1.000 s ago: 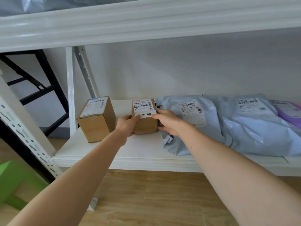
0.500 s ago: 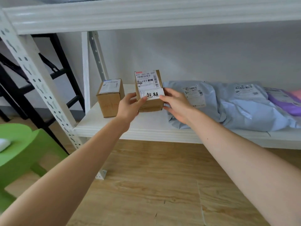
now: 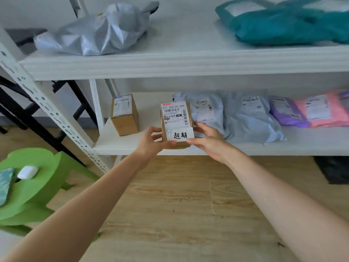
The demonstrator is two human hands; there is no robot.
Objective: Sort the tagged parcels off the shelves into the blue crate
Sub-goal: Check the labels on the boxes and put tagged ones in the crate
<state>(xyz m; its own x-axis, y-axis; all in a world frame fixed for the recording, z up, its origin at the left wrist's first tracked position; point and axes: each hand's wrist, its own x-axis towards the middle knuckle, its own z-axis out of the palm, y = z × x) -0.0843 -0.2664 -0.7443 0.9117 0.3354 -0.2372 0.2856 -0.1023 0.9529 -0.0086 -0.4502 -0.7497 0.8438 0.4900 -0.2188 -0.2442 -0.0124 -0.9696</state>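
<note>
both hands hold a small cardboard box up over the near edge of the lower shelf. the left hand grips the box's left side with curled fingers, and the right hand pinches its right side between thumb and fingers. a printed label covers the box's top, and a white tag with handwritten characters sits on its near face. a second box stands on the shelf to the left. pale blue bags, a purple bag and a pink bag lie to the right. on the upper shelf lie a grey bag and a teal bag. a green stool stands near left on the wooden floor.
</note>
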